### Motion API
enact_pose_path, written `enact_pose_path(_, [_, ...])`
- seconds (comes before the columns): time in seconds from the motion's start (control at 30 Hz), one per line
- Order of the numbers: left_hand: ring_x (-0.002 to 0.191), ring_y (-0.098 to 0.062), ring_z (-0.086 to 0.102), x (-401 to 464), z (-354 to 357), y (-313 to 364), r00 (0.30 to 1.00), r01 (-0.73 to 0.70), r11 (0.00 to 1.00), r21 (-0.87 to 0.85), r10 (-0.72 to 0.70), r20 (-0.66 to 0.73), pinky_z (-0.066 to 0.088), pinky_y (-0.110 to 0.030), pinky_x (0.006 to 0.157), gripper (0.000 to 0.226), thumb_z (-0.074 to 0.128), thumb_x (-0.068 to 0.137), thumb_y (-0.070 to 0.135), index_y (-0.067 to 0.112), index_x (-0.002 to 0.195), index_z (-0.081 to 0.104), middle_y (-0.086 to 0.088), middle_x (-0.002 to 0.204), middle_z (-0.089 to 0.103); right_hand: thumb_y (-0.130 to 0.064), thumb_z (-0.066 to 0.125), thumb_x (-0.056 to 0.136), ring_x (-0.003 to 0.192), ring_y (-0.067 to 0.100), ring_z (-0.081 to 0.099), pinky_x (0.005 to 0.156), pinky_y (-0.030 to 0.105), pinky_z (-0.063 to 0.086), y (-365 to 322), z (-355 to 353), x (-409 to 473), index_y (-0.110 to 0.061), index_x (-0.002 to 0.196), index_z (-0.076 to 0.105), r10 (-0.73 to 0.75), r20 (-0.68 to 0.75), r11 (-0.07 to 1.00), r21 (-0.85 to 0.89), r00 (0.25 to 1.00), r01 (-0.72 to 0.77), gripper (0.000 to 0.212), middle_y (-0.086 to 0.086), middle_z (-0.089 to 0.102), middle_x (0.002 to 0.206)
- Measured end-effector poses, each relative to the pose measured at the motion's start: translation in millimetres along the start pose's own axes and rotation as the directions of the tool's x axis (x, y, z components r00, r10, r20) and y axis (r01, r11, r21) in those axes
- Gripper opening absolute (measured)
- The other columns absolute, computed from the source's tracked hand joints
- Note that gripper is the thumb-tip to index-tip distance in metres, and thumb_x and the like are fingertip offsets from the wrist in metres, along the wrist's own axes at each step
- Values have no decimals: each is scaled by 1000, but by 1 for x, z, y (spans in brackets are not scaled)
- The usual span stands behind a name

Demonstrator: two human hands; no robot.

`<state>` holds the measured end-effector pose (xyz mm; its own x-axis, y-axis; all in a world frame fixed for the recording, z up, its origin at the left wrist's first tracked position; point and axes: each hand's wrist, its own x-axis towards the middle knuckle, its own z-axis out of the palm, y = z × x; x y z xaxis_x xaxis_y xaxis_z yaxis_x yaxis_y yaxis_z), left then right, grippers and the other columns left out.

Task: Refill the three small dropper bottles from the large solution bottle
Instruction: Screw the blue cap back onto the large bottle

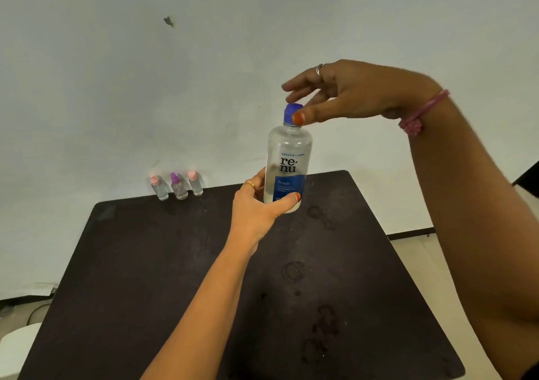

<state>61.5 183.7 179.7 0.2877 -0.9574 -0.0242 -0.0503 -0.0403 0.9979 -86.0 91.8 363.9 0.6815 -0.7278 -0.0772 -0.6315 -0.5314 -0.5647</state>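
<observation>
My left hand [261,206] grips the lower part of the large clear solution bottle [287,163], holding it upright above the dark table [204,277]. Its blue cap [292,113] is on. My right hand [347,90] comes in from the right at cap height, thumb tip against the cap's side and fingers spread over its top. Three small dropper bottles stand in a row at the table's far left edge: a pink-capped one [159,188], a purple-capped one [178,187] and another pink-capped one [195,184], all with caps on.
A plain white wall [204,73] rises right behind the table. The tabletop carries ring-shaped stains [293,271]. A white rounded object [17,347] sits on the floor at the lower left, near a cable.
</observation>
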Motion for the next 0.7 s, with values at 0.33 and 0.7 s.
enact_pose_path(0.33, [102,-11,64,0,12,-5,1000,-6,1000,18,7,-22,53,-18,76,69,86,64,24,27,127,56,10,116,64,-25,80,74,92,9,66,91,31,52,8,16,-1,-20,105,72,-39,-175,998,-47,984,31,32,-8,70,94])
enact_pose_path(0.7, [100,-10,63,-1,20,-6,998,9,1000,-14,-10,-64,52,-11,66,70,85,66,20,28,127,53,10,119,61,-58,74,67,79,13,57,68,24,41,0,44,1,-14,98,73,110,-536,956,-174,837,-238,54,0,68,91])
